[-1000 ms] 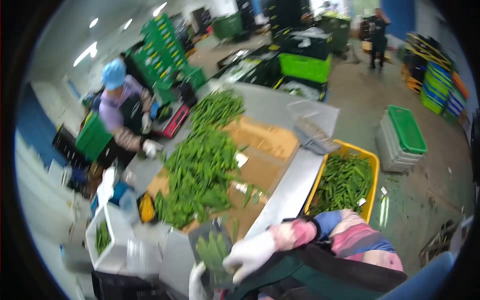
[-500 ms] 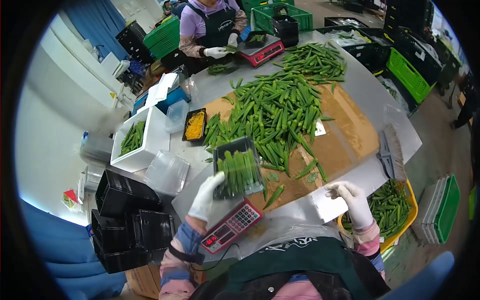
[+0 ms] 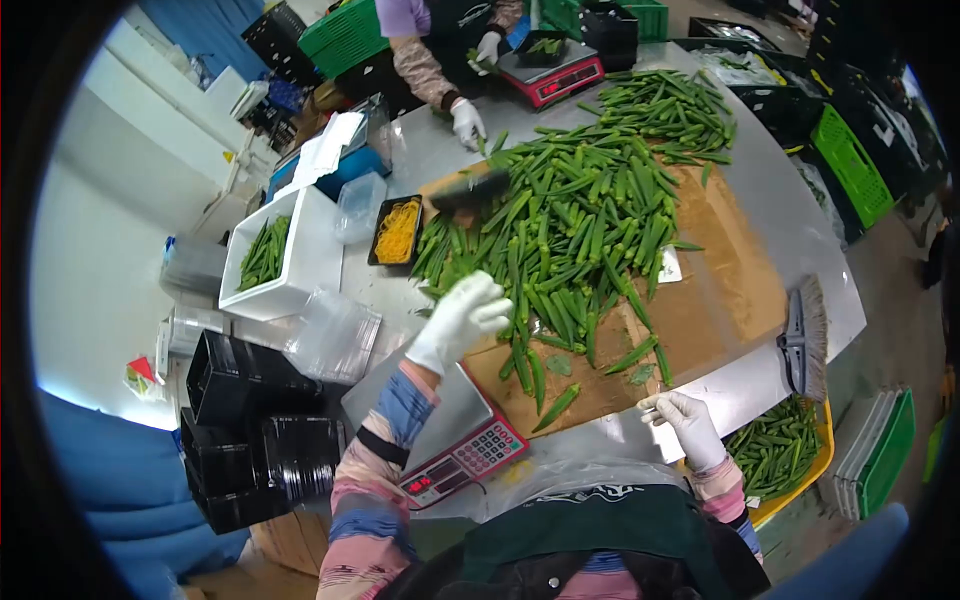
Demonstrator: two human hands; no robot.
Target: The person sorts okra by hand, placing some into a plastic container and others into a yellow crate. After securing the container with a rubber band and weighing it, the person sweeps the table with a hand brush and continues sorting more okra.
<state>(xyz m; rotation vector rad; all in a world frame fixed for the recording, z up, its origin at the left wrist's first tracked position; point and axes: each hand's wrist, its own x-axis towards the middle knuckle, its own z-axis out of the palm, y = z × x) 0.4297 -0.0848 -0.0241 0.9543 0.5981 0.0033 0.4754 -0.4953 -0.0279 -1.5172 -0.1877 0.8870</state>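
Observation:
My gloved left hand is stretched out over the near edge of the okra pile, its fingers apart. Beyond it, a blurred black tray tilts above the pile's left side, apart from the hand; blurred green okra shows just below it. Under my left forearm stands a red scale with a steel plate and lit digits. My gloved right hand is by the table's near edge with thumb and fingers pinched together; what they hold, if anything, is hidden. White paper lies just under it.
A co-worker's gloved hand reaches toward the pile near a second scale. At left are a white foam box, a tray of yellow bands, clear lids and black trays. A brush and yellow basket are right.
The okra-filled tray has left my left hand and is now farther away over the pile, blurred. My left hand moved forward and opened. The co-worker's hand moved toward the pile.

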